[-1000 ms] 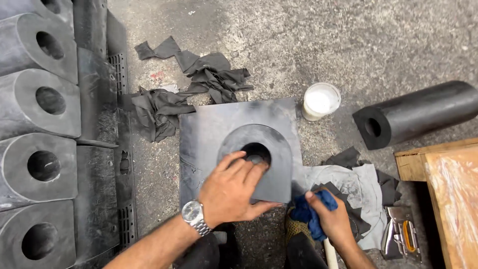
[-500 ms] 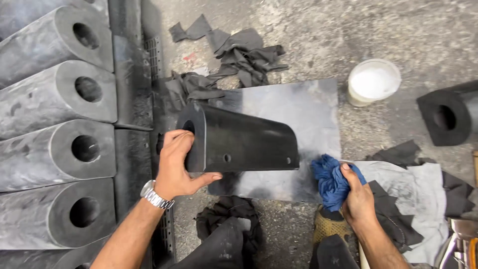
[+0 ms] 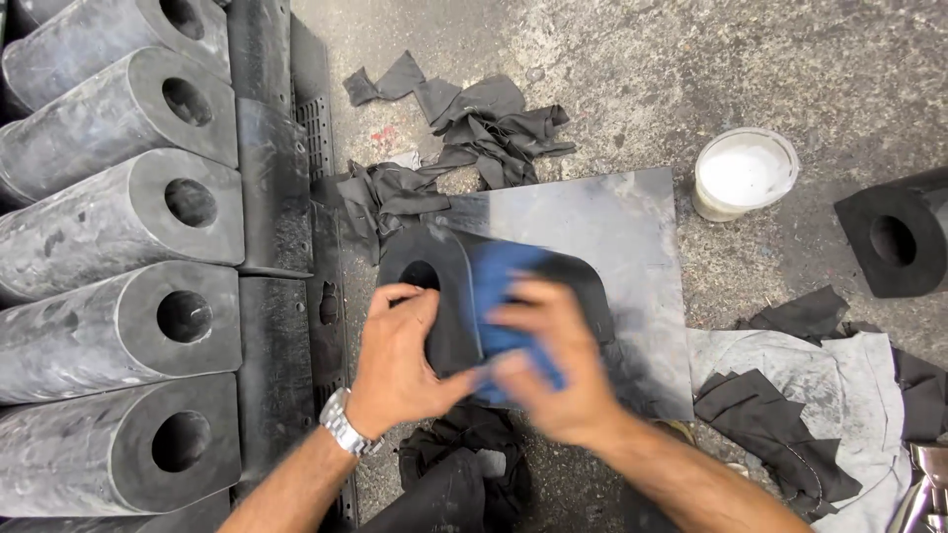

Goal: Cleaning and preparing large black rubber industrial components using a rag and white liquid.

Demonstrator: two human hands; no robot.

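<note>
A person's left hand [image 3: 400, 350], with a silver wristwatch [image 3: 346, 426] on the wrist, is clamped on the near end of a black rubber block [image 3: 444, 286] with a round hole through it. The right hand [image 3: 553, 370], blurred by motion, grips a blue cloth [image 3: 504, 296] and presses it on the block's top just beside the left hand; the two hands are close together, almost touching. The block lies on its side directly ahead of both hands, on the near left part of a flat grey sheet [image 3: 612, 237] spread on the concrete floor [image 3: 691, 69]. Its long axis runs left to right, holed end toward the left hand, which is the nearer of the two. Beyond the sheet's far right corner stands a white tub [image 3: 743, 173]. Dark rags [image 3: 474, 123] lie past its far left corner. Along the left, a row of matching holed rubber blocks [image 3: 118, 217] lies stacked. Another black block [image 3: 894, 237] sits at the right edge.
</note>
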